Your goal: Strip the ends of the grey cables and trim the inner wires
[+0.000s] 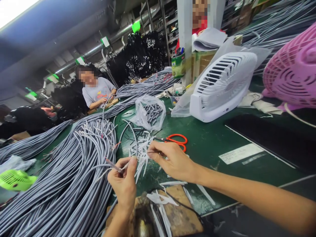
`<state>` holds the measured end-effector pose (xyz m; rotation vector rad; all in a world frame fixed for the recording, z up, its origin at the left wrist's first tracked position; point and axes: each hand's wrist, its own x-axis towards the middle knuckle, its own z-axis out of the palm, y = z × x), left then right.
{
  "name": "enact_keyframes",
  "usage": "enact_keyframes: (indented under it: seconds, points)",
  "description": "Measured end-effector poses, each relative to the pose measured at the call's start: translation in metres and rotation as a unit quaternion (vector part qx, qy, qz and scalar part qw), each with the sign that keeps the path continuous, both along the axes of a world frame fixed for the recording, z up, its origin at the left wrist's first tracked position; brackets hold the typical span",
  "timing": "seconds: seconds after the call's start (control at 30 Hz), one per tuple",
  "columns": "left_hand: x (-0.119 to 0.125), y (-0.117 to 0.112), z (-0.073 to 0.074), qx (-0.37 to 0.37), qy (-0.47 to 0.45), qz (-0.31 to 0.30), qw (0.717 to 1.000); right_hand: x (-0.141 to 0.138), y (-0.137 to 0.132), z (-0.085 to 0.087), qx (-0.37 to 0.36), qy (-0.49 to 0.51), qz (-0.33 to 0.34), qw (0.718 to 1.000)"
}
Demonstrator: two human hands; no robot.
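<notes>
My left hand (124, 182) is closed round the end of a grey cable (113, 165), whose stripped tip points up and left. A white strand or strip runs between the thumb and fingers. To the right, my right hand (174, 161) is pinched, and a thin dark sliver (153, 151) shows at its fingertips; its kind I cannot make out. Between and behind the hands lies a pile of white strips (143, 148). Orange-handled scissors (176, 139) rest just beyond my right hand. A large bundle of grey cables (74, 171) spreads out on the left.
Behind the strips is a clear plastic bag (150, 113) of short dark tubes. A white fan (223, 87) and a pink fan (291, 69) stand at right, near a black mat (274, 138). A stained board (180, 210) lies in front. A co-worker (98, 89) sits across the table.
</notes>
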<state>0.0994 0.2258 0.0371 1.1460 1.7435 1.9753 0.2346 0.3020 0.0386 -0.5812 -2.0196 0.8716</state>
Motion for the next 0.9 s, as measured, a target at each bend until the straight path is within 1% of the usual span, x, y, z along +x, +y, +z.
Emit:
enact_keyframes:
  seconds: [0.13, 0.2, 0.33, 0.5, 0.73, 0.8, 0.9]
  points:
    - [-0.0002, -0.0013, -0.0001, -0.006, 0.019, -0.006, 1.0, -0.0017, -0.0022, 0.0003, 0.023, -0.053, 0.003, 0.998]
    - [0.0003, -0.0017, 0.0005, -0.009, 0.031, -0.008, 0.999, -0.0018, -0.0025, 0.0002, 0.037, -0.064, 0.017, 0.997]
    - [0.0015, -0.0019, 0.002, -0.007, 0.043, -0.007, 0.999, -0.0014, -0.001, -0.0016, 0.072, -0.058, 0.045, 0.995]
    - [0.0001, -0.0026, 0.0004, -0.018, 0.053, -0.012, 0.998, -0.002, -0.0007, -0.0048, 0.098, -0.047, 0.045, 0.993]
    - [0.0003, -0.0015, 0.0005, -0.022, 0.049, -0.014, 0.998, -0.0033, -0.0022, -0.0024, 0.114, -0.081, 0.031, 0.99]
    - [0.0007, -0.0014, 0.0009, -0.027, 0.058, -0.022, 0.998, -0.0033, -0.0021, -0.0029, 0.12, -0.074, 0.031, 0.989]
    - [0.003, -0.0026, 0.0022, -0.042, 0.082, -0.037, 0.995, -0.0041, -0.0007, -0.007, 0.132, -0.039, 0.046, 0.989]
